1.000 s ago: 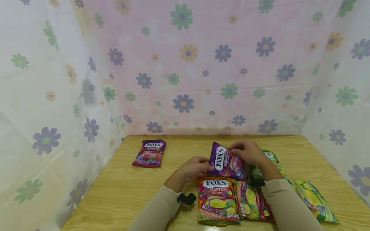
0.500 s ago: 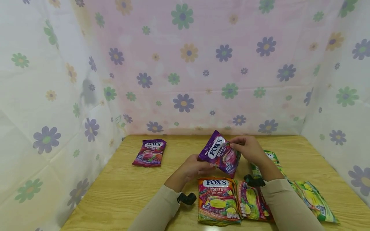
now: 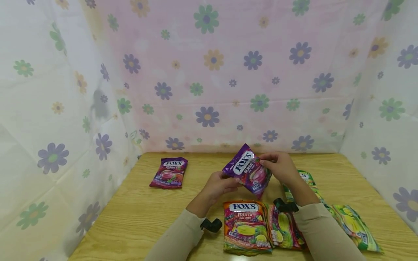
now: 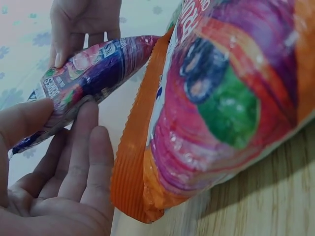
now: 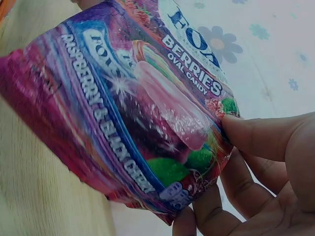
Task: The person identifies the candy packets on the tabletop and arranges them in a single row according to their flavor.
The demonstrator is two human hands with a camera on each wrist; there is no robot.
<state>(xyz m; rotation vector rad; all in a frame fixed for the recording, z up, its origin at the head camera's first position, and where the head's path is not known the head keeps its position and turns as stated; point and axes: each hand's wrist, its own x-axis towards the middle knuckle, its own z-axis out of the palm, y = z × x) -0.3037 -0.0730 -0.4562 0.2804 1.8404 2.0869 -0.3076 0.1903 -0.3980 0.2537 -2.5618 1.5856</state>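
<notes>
While my left hand [image 3: 217, 186] pinches the purple Fox's Berries candy bag [image 3: 249, 169] near its top, my right hand [image 3: 282, 168] grips its side. I hold it tilted above the wooden table [image 3: 137, 217], just beyond a Fox's Fruits bag [image 3: 246, 228]; another Berries bag [image 3: 169, 174] lies well apart to the left.

Tilted purple plastic candy bag [image 3: 249, 170]: "FOX'S BERRIES OVAL CANDY", "RASPBERRY & BLACK CHERRY"
Far-left purple plastic candy bag [image 3: 168, 174]: "FOX'S BERRIES"
Orange-red plastic candy bag [image 3: 246, 228]: "FOX'S FRUITS OVAL CANDY"
Yellow-green plastic bag [image 3: 353, 224]: lettering too small
</notes>
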